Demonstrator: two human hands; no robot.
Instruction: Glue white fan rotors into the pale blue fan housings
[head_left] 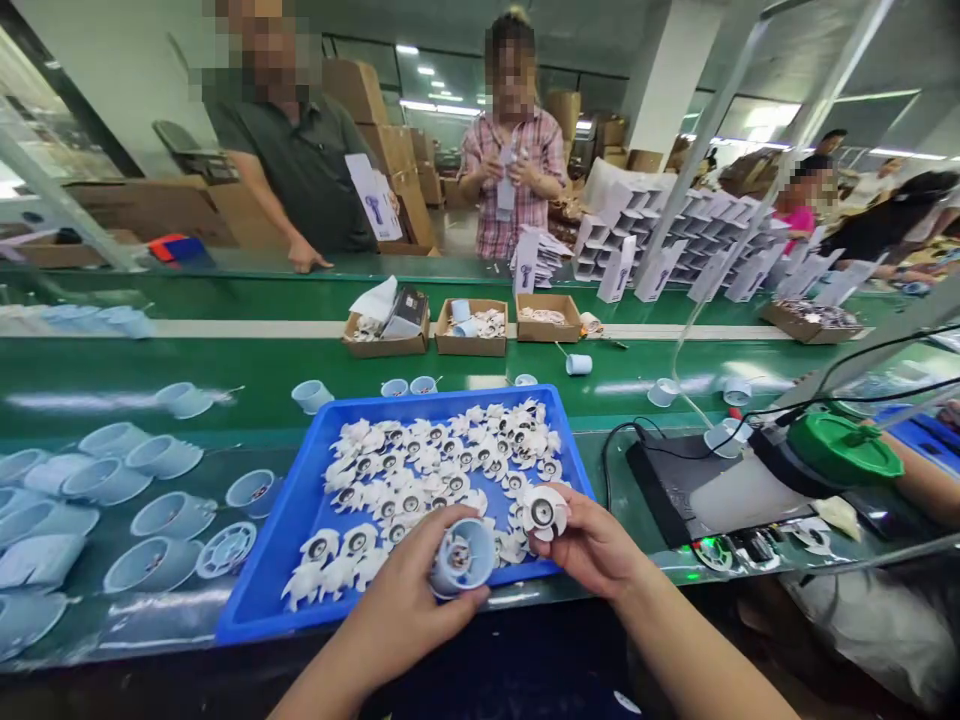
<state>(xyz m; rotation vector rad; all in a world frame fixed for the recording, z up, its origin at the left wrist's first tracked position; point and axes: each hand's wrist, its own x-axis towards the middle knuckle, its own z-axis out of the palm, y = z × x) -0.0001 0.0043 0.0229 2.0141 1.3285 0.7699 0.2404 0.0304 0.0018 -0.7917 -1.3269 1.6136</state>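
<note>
My left hand point(420, 575) is wrapped round a light blue plastic cup-shaped housing point(480, 553), its open end facing me. Small parts and wires show inside the housing. Between the thumb and fingers of my right hand point(592, 540) is a white fan blade wheel point(545, 512) with a round dark-ringed hub. The wheel is apart from the housing, a little to its right and higher. Both hands are over the near edge of a blue tray point(281, 525), in which many more white fan wheels point(412, 500) lie in loose rows and heaps.
Several light blue housings point(109, 480) lie on the left of the bench. Small cardboard boxes point(471, 330) with parts stand beyond the tray. A bottle with a green lid point(844, 450) and black cables are at right. Two people stand across the line, near stacked white cartons point(660, 215).
</note>
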